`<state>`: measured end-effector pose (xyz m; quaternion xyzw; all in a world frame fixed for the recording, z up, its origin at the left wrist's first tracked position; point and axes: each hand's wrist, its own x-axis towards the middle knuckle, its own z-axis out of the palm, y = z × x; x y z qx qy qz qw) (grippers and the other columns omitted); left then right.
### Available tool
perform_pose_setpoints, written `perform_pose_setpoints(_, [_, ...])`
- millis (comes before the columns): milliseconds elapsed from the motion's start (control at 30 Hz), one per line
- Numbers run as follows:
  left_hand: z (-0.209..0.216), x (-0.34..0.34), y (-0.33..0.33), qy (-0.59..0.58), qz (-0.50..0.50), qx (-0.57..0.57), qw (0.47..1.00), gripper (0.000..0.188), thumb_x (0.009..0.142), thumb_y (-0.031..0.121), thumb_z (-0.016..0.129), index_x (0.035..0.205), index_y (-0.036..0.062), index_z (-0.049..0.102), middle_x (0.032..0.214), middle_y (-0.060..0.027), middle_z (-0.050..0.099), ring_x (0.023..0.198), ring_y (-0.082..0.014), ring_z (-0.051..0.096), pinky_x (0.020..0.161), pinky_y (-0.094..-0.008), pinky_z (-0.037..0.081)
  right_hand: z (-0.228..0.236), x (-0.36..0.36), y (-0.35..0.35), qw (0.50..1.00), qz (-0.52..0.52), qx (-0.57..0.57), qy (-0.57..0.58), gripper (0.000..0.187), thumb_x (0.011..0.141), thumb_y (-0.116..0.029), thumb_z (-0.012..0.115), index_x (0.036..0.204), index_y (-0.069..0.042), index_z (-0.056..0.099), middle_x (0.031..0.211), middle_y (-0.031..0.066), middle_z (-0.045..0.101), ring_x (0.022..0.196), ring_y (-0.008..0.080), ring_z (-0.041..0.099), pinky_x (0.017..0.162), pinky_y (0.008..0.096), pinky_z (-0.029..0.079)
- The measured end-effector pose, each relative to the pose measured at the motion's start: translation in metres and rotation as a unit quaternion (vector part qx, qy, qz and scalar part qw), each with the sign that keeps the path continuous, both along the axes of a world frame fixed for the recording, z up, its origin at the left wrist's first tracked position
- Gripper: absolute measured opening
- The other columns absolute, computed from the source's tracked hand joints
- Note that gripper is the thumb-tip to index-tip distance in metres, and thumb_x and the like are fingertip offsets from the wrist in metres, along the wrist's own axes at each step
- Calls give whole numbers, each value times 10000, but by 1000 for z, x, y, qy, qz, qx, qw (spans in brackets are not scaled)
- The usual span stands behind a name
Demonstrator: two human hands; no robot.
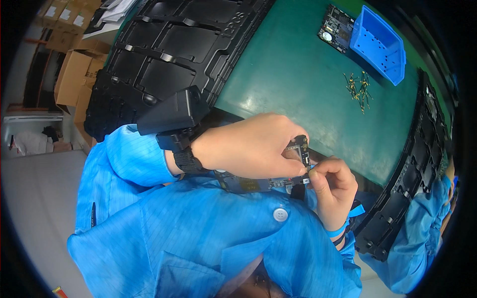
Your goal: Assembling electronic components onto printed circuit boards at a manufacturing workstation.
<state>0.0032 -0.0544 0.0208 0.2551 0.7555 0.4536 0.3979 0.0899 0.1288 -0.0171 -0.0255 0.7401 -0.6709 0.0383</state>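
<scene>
My left hand (253,144) is closed around a dark circuit board (243,184), held close in front of my blue smock above the near edge of the table. Part of the board is hidden behind the hand and wrist. At the board's right edge, the thumb and forefinger of my right hand (335,191) are pinched together beside small connectors. Whatever sits between those fingertips is too small to make out. Beyond my hands, a loose pile of short black cables with yellowish ends (358,90) lies on the green mat (293,74).
A blue perforated bin (377,47) stands at the far right, beside another circuit board (336,29). Black moulded trays (169,44) fill the left, and another black tray (392,203) lies right. A co-worker's blue sleeve (415,238) shows there. Cardboard boxes (74,79) stand far left.
</scene>
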Motion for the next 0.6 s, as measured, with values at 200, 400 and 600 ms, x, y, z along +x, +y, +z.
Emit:
perform_pose_setpoints(200, [0, 4, -1, -32, 12, 0, 999, 197, 738, 170, 631, 799, -5, 563, 644, -46, 563, 603, -83, 481, 546, -246, 400, -3, -4, 4, 997, 40, 34, 58, 100, 743, -10, 616, 762, -26, 519, 682, 58, 537, 626, 165, 532, 579, 255, 407])
perform_pose_setpoints(400, [-3, 4, -1, -36, 4, 9, 999, 226, 739, 193, 633, 811, -9, 562, 650, -54, 564, 610, -102, 497, 560, -252, 409, 3, -18, 14, 983, 150, 68, 81, 115, 742, -48, 613, 765, -39, 501, 706, 76, 526, 624, 228, 531, 569, 288, 420])
perform_pose_setpoints(600, [-3, 5, -1, -30, -3, 4, 1000, 229, 739, 189, 627, 814, -17, 562, 660, -67, 571, 610, -113, 509, 566, -254, 415, 14, -22, 16, 968, 185, 131, 108, 118, 740, -48, 605, 780, -37, 494, 709, 90, 518, 622, 248, 536, 544, 313, 431])
